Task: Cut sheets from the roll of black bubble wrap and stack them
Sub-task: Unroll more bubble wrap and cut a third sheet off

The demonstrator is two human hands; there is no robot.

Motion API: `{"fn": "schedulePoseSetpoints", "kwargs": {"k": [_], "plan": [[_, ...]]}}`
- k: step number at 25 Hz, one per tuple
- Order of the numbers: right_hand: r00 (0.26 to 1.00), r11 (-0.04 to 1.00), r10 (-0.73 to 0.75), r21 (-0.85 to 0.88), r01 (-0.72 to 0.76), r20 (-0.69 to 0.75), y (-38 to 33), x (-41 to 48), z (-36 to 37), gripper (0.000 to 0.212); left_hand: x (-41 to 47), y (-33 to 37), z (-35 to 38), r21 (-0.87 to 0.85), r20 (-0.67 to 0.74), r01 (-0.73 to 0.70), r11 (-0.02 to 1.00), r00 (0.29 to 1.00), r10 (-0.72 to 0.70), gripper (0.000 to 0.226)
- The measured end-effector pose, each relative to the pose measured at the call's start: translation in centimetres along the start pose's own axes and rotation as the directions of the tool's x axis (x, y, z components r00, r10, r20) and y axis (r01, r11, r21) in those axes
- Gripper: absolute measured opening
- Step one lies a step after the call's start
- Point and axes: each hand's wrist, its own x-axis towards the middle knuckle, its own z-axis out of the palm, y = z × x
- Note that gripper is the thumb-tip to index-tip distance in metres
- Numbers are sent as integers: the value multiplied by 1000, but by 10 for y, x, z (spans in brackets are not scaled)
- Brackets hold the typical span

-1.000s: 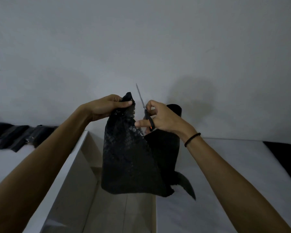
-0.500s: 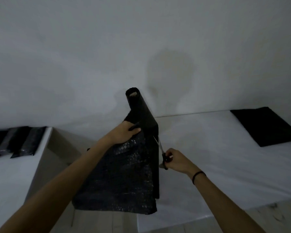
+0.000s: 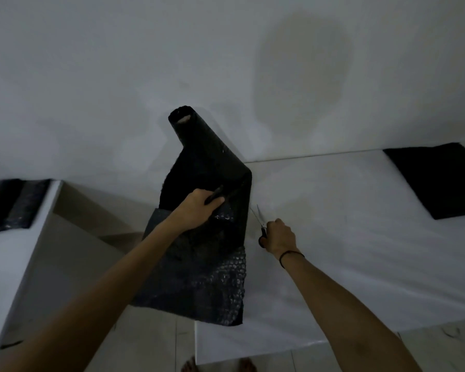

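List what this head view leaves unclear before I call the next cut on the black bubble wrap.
Head view, dim:
- Base of the roll of black bubble wrap: hidden behind its hanging black sheet and the left hand.
- The black-handled metal scissors: handles buried in the right hand; blade contact with the wrap too small to tell.
- The flat black stack on the white table: cut by the right edge; sheet count unreadable.

A white tabletop (image 3: 360, 251) carries a flat stack of black sheets (image 3: 440, 181) at its far right corner. Left of it, across a strip of tiled floor (image 3: 156, 345), a second tabletop (image 3: 8, 264) bears dark pieces (image 3: 14, 202) at its far end.
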Motion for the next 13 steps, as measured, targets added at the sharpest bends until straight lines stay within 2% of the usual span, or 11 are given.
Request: {"fn": "schedulePoseSetpoints", "kwargs": {"k": [2, 5, 8, 10, 13], "plan": [[1000, 999, 8, -52, -8, -3, 2, 11, 0, 30, 6, 2, 5, 19, 1, 16, 1000, 1000, -16, 39], [988, 994, -8, -106, 25, 154, 11, 24, -1, 33, 8, 1, 6, 35, 14, 17, 999, 1000, -17, 41], [955, 985, -72, -131, 113, 287, 21, 30, -3, 14, 4, 4, 2, 62, 37, 4, 998, 999, -6, 36], [935, 975, -113, -143, 169, 335, 26, 35, -10, 35, 3, 5, -1, 85, 43, 4, 996, 999, -8, 40], [928, 948, -159, -210, 238, 336, 33, 39, -16, 41, 10, 3, -1, 78, 33, 11, 997, 999, -13, 43]]}}
